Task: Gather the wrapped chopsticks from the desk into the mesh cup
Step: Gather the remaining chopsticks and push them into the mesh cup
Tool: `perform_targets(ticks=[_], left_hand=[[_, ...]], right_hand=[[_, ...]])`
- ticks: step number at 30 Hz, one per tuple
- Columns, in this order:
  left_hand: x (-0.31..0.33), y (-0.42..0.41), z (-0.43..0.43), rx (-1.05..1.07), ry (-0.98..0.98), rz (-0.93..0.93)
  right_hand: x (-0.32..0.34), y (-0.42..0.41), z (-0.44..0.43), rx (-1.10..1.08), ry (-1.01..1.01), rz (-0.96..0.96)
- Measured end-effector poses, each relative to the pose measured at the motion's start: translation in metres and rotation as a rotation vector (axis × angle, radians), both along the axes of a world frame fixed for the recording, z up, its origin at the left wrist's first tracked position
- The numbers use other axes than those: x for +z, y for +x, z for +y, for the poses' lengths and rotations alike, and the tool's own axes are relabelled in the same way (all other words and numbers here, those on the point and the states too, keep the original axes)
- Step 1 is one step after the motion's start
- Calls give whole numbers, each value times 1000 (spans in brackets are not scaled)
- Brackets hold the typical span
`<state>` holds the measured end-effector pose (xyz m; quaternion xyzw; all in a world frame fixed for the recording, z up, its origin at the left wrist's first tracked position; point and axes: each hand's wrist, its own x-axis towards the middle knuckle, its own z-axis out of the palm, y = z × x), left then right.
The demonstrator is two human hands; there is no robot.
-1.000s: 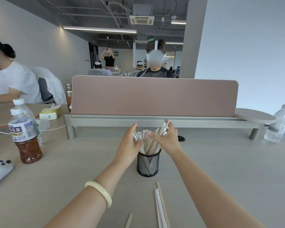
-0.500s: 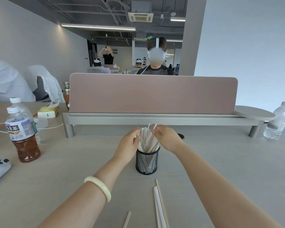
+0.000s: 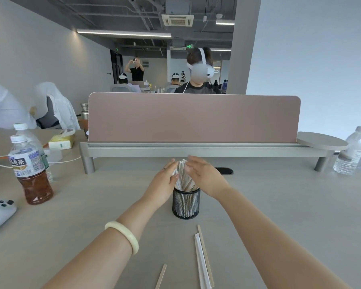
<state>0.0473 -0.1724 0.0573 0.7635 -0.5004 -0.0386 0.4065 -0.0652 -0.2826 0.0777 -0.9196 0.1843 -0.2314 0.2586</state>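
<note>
Both grips flank the mesh cup (image 3: 186, 203); bare worktop (image 3: 279, 205) lies open to their right, a tea bottle (image 3: 30, 172) stands left, and a partition (image 3: 194, 117) blocks beyond.

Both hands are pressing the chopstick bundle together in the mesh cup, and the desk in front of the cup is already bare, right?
Not quite. The head view shows wrapped chopsticks still on the desk in front of the mesh cup. The left hand and right hand do press the bundle.

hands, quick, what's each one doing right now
Left hand: open, fingers pressed flat against the left side of the chopsticks standing in the mesh cup.
Right hand: open, pressed against their right side.
</note>
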Motion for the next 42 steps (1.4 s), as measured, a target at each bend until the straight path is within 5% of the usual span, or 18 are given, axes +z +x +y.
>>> perform_targets(ticks=[4, 6, 12, 16, 31, 39, 42], left_hand=[[10, -10, 21, 119, -125, -30], [13, -17, 42, 248, -117, -132], [2, -49, 90, 6, 823, -199], [-9, -87, 105, -64, 1075, -282], [7, -128, 116, -67, 1129, -430], [-11, -122, 106, -27, 1144, -535], [-18, -116, 102, 3, 1117, -541]], right_hand=[[5, -22, 6, -231, 40, -327], [-1, -42, 12, -379, 47, -324], [-44, -81, 51, -257, 117, 546], [-60, -81, 80, -251, 47, 729], [-40, -69, 104, -272, -81, 830], [-45, -74, 92, -287, 33, 838], [-45, -80, 82, -205, 231, 748]])
